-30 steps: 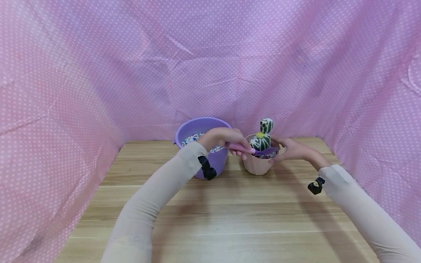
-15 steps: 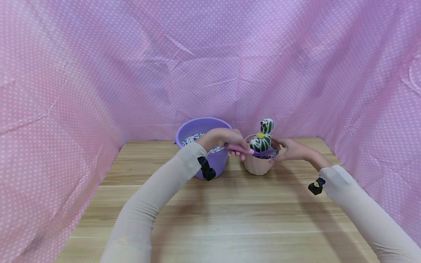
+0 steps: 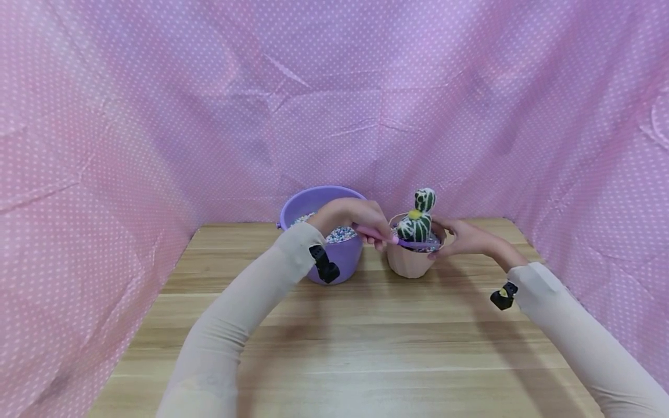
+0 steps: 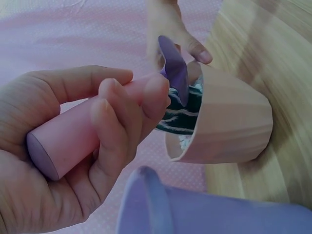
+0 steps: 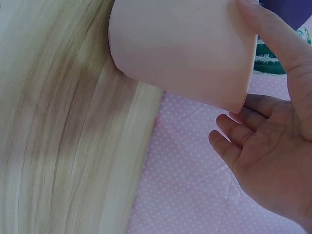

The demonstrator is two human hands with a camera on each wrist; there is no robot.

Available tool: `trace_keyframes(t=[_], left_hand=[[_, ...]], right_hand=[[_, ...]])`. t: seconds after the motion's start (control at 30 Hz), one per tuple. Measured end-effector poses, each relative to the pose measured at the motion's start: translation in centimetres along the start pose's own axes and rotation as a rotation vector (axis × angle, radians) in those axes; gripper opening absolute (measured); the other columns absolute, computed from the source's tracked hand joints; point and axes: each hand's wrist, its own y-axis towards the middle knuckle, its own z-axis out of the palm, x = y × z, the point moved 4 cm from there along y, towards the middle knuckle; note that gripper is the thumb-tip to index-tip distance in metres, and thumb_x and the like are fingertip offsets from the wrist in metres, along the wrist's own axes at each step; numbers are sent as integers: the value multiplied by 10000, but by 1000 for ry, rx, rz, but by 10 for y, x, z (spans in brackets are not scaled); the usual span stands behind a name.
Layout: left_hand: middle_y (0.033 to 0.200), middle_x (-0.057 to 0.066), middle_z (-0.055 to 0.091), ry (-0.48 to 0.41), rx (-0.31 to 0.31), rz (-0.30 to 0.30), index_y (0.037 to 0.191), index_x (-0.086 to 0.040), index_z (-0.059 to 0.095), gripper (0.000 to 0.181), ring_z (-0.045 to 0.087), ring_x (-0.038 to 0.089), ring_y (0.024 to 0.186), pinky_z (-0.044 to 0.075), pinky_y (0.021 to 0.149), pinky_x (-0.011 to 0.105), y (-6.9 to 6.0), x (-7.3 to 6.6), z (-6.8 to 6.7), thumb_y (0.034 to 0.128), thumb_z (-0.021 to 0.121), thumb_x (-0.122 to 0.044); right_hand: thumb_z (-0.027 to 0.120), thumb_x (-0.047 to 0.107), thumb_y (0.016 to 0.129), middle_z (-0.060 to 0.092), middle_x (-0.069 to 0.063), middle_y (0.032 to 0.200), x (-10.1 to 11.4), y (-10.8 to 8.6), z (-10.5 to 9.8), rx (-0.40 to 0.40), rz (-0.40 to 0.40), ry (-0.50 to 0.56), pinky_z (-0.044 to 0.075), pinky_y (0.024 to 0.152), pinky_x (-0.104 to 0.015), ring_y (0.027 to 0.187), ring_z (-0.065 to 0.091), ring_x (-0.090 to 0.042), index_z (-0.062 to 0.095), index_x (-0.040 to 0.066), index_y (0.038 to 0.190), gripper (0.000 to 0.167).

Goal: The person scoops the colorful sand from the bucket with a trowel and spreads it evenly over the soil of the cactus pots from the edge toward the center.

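Head cam sits high behind both sleeves, facing forward and down — far enough back to catch most of the counter plus the cloth beyond. Left wrist cam is way closer, rolled sideways, looking past the left fingers toward the pot. Right wrist cam's rolled too — right up on its outer wall. All three share that pot.

No readable text, brand, number or sign in any view. Pot, bucket: no legible lettering. Shovel handle: same. Cloth: dots, no characters. Right wrist camera: yellow patch, too small to read.
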Motion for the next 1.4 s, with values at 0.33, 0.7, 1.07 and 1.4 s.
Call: trace_keyframes(t=[0.33, 0.7, 1.07, 1.4], left_hand=[[861, 136, 758, 118, -35, 37, 1008, -91, 797, 211, 557, 67, 589, 482, 585, 184, -27, 4, -11, 948, 736, -284], [837, 88, 733, 117, -115, 68, 1092, -135, 801, 268, 552, 81, 638, 492, 620, 206, -64, 25, -28, 938, 742, -346], [903, 61, 742, 76, -311, 60, 1160, -245, 779, 313, 566, 142, 702, 524, 697, 282, -114, 51, -53, 936, 717, -454], [824, 73, 712, -7, -508, 54, 1224, -72, 740, 358, 583, 159, 668, 551, 664, 312, -152, 81, -67, 972, 704, -323]], right_hand=[[884, 323, 788, 442, -263, 1545, -1, -1, 0, 14, 22, -8, 249, 1180, -701, 1459, 328, -515, 289, -40, 1571, 1049], [896, 367, 777, 481, -271, 1513, 5, -1, 2, -69, 24, -78, 356, 1159, -623, 1392, 452, -454, 360, -28, 1548, 1018], [841, 353, 837, 181, -296, 1653, 33, -10, -16, -75, 54, -19, 257, 1159, -721, 1470, 230, -579, 112, 47, 1631, 1120], [852, 295, 831, 138, -121, 1710, 121, 0, -46, -193, -59, -20, 177, 1216, -687, 1539, 184, -473, 145, 248, 1646, 1080]])
